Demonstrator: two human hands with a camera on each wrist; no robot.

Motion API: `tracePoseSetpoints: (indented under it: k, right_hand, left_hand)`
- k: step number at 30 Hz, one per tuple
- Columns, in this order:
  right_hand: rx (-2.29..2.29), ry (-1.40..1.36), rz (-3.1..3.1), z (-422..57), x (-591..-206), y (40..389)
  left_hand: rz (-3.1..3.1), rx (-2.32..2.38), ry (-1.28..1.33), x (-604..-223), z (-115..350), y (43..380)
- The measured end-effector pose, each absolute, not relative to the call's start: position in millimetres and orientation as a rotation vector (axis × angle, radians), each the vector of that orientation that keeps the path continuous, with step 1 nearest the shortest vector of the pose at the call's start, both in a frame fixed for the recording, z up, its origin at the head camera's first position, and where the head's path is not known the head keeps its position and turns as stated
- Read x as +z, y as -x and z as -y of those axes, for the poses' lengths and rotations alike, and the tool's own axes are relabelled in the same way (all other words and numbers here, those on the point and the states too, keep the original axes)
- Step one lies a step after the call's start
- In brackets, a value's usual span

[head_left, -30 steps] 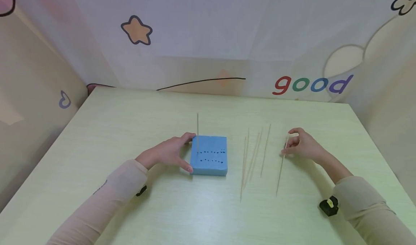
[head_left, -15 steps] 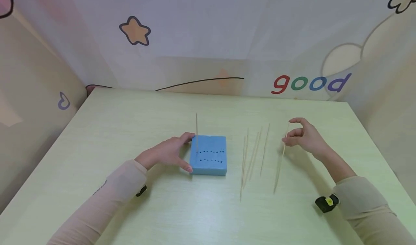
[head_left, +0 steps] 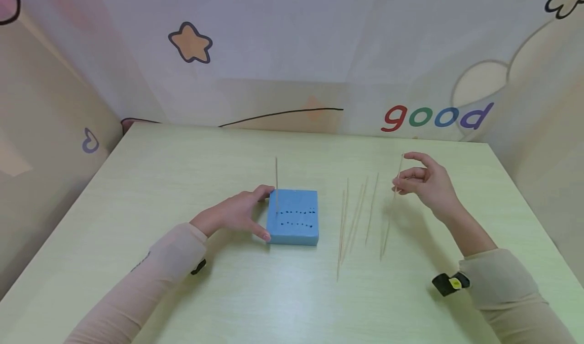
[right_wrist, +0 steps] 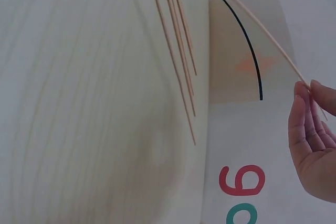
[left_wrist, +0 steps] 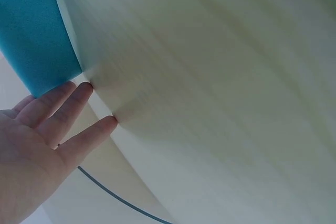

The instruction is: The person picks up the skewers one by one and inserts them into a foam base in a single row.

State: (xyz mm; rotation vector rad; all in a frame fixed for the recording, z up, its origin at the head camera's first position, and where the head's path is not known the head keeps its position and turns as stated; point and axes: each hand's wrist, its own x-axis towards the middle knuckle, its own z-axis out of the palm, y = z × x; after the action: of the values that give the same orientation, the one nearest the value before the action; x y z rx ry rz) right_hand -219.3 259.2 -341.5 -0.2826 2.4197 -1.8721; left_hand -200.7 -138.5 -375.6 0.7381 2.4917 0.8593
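Observation:
A blue foam block point(head_left: 294, 202) with two rows of dark dots lies on the table, and one bamboo skewer point(head_left: 276, 182) stands upright in it near the left end of the back row. My left hand point(head_left: 238, 211) rests against the block's left side, thumb at the front corner and index finger at the back corner; its fingers look straight in the left wrist view. My right hand point(head_left: 426, 182) pinches another bamboo skewer point(right_wrist: 262, 28) between thumb and fingers, raised and slanting down toward the table. The index fingertip touches near its upper end.
Several loose bamboo skewers point(head_left: 353, 222) lie on the pale table point(head_left: 205, 303) between the block and my right hand. A printed cloth point(head_left: 283, 40) hangs behind the table and along its sides.
My right hand has risen and moved away toward the back of the table, lifting the pinched skewer. The left hand and block have stayed put.

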Motion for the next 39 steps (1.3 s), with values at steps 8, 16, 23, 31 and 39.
tracePoseSetpoints:
  k: [8,16,23,31,39]
  right_hand:
    - [-1.916,0.401,-2.464,-244,-326,212]
    - [-2.030,0.540,-2.403,-226,-313,203]
    - [-2.019,0.606,-2.446,-207,-305,196]
    - [-2.066,0.677,-2.418,-190,-297,192]
    - [-2.101,0.782,-2.406,-171,-291,191]
  left_hand:
    - [-2.496,0.838,-0.724,-376,137,201]
    - [-2.503,0.821,-0.743,-376,137,203]
    - [-2.495,0.823,-0.739,-376,137,202]
    - [-2.490,0.834,-0.733,-374,136,201]
    - [-2.496,0.831,-0.725,-374,137,200]
